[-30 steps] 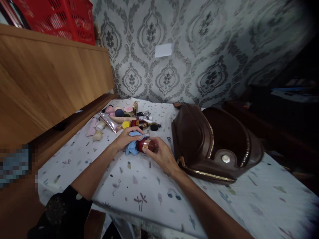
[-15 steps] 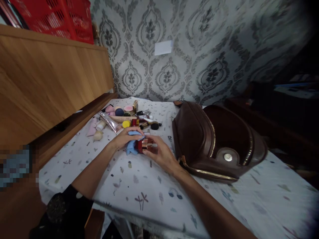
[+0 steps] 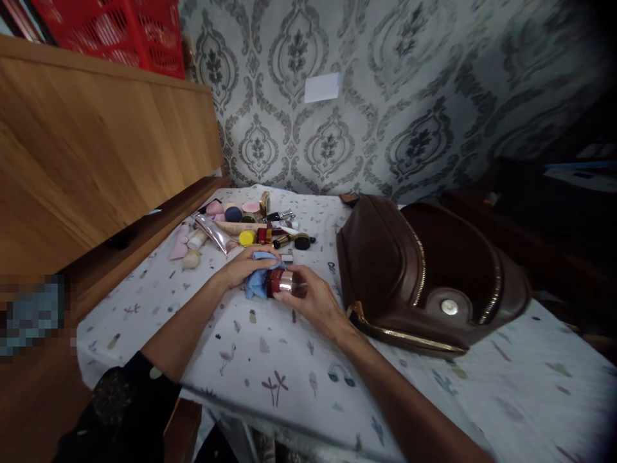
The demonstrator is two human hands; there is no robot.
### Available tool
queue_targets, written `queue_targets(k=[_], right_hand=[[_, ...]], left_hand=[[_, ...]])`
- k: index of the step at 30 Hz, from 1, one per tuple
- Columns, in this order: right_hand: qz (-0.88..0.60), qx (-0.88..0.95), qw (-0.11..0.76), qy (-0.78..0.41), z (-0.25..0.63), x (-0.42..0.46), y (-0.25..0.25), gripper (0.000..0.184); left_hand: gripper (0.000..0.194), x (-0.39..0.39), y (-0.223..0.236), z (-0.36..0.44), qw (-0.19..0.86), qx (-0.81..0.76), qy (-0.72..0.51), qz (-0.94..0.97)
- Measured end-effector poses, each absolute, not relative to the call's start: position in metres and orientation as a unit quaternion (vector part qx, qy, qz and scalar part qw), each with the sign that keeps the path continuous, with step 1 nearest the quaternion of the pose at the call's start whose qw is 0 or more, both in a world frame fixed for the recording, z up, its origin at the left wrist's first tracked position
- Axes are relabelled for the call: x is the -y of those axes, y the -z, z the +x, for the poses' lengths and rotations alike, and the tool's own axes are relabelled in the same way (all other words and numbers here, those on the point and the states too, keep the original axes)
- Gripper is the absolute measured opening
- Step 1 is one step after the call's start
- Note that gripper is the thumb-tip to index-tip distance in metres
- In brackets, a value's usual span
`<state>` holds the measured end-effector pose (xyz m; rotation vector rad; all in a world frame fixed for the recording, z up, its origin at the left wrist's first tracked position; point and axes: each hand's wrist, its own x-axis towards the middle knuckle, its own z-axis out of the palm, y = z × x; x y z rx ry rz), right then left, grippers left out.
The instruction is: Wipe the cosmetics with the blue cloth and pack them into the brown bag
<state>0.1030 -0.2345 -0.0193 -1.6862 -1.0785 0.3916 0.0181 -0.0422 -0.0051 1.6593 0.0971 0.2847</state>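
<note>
So from the head view, your big landmark is the brown bag [image 3: 380,257], sitting with its zipped top open on the printed tablecloth [image 3: 255,360]. The thing you're working on, a red bottle [image 3: 274,283] with a shiny metallic band, is just left of that bag, tipped onto its side between your hands. Your right hand [image 3: 315,299], the one nearer the bag, has thumb and fingers wrapped round the bottle's bag-side end. Your left hand [image 3: 240,267], farther from the bag, has its fingers curled over a blue cloth [image 3: 257,285], bunched against the bottle's other end. Can't really tell how hard you're squeezing with either one. Further left of the bag and toward the wall you've got a pile of makeup: a shiny pinkish tube [image 3: 214,233], a yellow lid [image 3: 247,238], a round dark blue item [image 3: 233,213] and a black round one [image 3: 302,242], that last being nearest the bag. Wooden cabinet [image 3: 106,141] is way off to the bag's left, red basket [image 3: 110,32] on top.
</note>
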Motion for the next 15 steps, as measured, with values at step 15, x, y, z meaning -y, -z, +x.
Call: queue_targets(k=[15], right_hand=[[-0.671,0.513,0.528,-0.087,0.110,0.232,0.033,0.062]], left_hand=[[0.033,0.043,0.010,0.020,0.700,-0.050,-0.114,0.703]])
